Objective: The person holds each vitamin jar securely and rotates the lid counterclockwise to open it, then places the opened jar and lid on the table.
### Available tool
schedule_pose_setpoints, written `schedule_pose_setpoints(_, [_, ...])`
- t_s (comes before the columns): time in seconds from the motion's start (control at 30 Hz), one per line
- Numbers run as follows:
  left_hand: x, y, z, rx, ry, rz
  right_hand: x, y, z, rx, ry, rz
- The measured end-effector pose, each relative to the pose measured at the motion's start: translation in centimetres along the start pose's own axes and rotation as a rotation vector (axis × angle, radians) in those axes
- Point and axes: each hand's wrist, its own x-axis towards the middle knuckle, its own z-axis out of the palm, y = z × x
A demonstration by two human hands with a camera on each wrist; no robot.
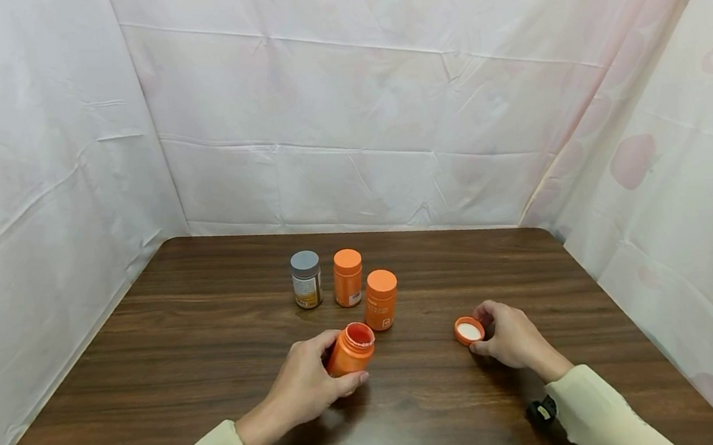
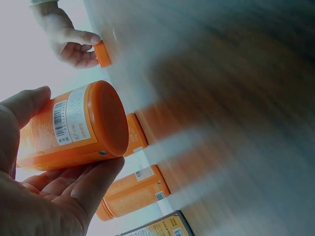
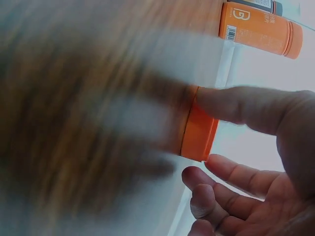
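An uncapped orange bottle [image 1: 348,357] is gripped by my left hand [image 1: 304,383], thumb on one side and fingers on the other. It leans a little to the right, its threaded mouth showing, and the left wrist view shows its base off the table and a barcode label [image 2: 71,118]. Off to the right, my right hand [image 1: 512,337] pinches an orange cap [image 1: 468,330] between thumb and fingers. The cap lies upside down on the tabletop, white liner facing up. In the right wrist view the thumb [image 3: 231,104] presses one edge of the cap.
Two capped orange bottles, a nearer one [image 1: 381,301] and a farther one [image 1: 348,279], stand upright beyond my left hand. A grey-lidded bottle [image 1: 306,280] stands to their left. Pale sheets [image 1: 342,105] surround the dark wooden table [image 1: 208,322] on its back and sides.
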Motion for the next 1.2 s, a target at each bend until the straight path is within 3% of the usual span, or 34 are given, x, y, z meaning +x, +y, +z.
schedule_pose_setpoints(0.17, [-0.1, -0.2, -0.2, 0.006, 0.025, -0.001, -0.1, -0.1, -0.3, -0.02, 0.016, -0.013])
schedule_pose_setpoints(0.47, [0.1, -0.5, -0.6, 0.019, 0.086, -0.031, -1.1, -1.2, -0.3, -0.092, 0.089, -0.138])
schedule_pose_setpoints(0.9, [0.4, -1.5, -1.3, 0.078, 0.148, -0.069, -2.3, -2.9, 0.4, -0.112, 0.178, -0.231])
schedule_pose_setpoints(1.2, [0.3, -2.0, -1.8, 0.119, 0.169, -0.095, -3.1, -3.7, 0.8, -0.154, 0.162, -0.337])
